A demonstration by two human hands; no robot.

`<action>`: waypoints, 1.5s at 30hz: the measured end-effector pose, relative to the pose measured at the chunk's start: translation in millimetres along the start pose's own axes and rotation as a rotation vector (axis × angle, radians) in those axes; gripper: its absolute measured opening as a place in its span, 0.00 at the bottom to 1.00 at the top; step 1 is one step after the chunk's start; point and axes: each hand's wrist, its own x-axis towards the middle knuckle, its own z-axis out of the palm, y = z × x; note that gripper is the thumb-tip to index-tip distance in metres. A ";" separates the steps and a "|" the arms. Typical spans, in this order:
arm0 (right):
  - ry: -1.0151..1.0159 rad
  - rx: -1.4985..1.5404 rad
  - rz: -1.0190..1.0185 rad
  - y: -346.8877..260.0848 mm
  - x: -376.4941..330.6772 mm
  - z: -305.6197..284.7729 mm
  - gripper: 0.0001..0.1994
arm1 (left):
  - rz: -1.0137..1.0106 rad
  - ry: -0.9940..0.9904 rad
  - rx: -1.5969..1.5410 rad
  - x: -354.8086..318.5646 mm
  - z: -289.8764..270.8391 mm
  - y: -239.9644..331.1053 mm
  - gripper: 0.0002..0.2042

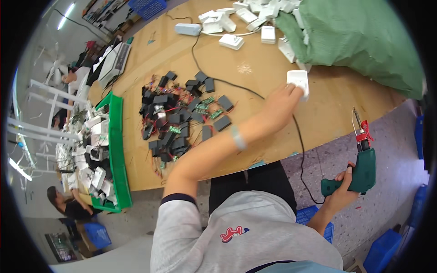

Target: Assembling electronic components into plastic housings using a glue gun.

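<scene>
Over the right part of the cardboard-covered table (255, 109), my left hand (283, 102) pinches a small white plastic housing (297, 80). My right hand (343, 193) is wrapped around the grip of a dark green soldering gun (364, 169). Its metal prongs meet in a point facing up, with red wire (364, 132) wound at their base. The gun is held beyond the table's right front edge, over the speckled floor. A pile of black boxes (175, 119) with green circuit boards and thin wires lies left of my left arm.
White housings (231, 42) lie heaped at the far side beside a green sack (359, 41). A black cord (243, 87) crosses the table and hangs over its edge. A green tray (116, 154) of white parts stands left. Another person (75, 207) sits further left; blue crates (382, 251) are on the floor.
</scene>
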 end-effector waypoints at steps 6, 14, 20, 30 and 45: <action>-0.161 -0.001 0.039 2.4 -2.6 31.1 0.10 | 0.341 -0.321 0.581 -128.6 -109.0 -27.9 0.09; -0.282 0.028 0.047 -6.5 -30.9 46.5 0.10 | 0.365 -0.264 0.551 -155.1 -124.1 -18.7 0.11; -0.338 -0.036 0.044 -18.5 -37.1 44.6 0.10 | 0.015 -0.183 0.574 -158.0 -172.7 -56.3 0.16; -0.424 -0.074 0.055 -27.3 -54.1 48.0 0.09 | -0.259 -0.035 0.184 -161.4 -175.6 -43.2 0.07; -0.433 -0.039 0.118 -26.3 -51.0 41.2 0.10 | -0.104 -0.071 0.502 -147.0 -51.2 -5.3 0.10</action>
